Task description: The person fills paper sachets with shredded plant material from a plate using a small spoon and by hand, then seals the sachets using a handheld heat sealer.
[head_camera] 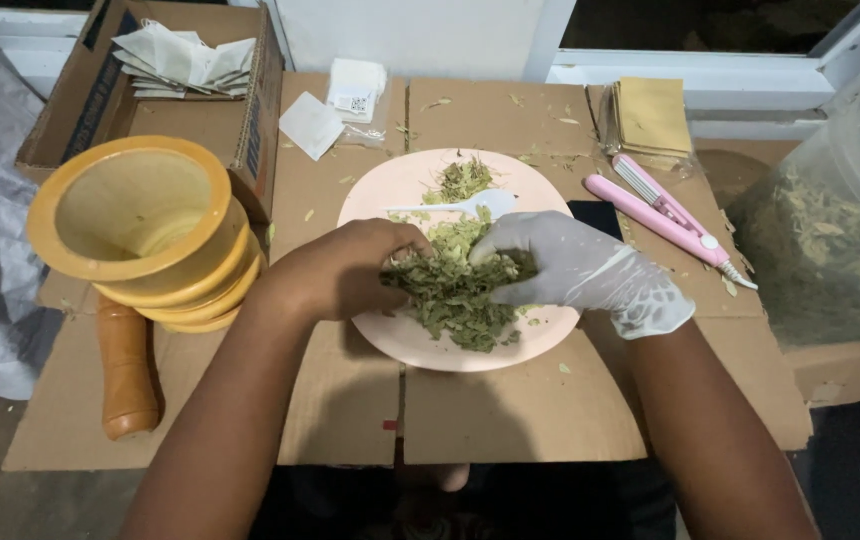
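Both hands point(450, 270) in dried leaves point(460, 305)

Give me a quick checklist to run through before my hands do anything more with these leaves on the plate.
1. Both hands on the leaves: ok, left hand bare, right hand gloved, both in the pile.
2. Leaves on the plate: mostly ok, a few bits lie scattered on the cardboard.
3. Spoon at hand: ok, it lies on the plate behind the pile.
4. Mortar upright: ok, left of the plate, pestle lying below it.
5. Pink sealer clear of the hands: ok, right of the plate.
6. Glove whole: cannot tell.
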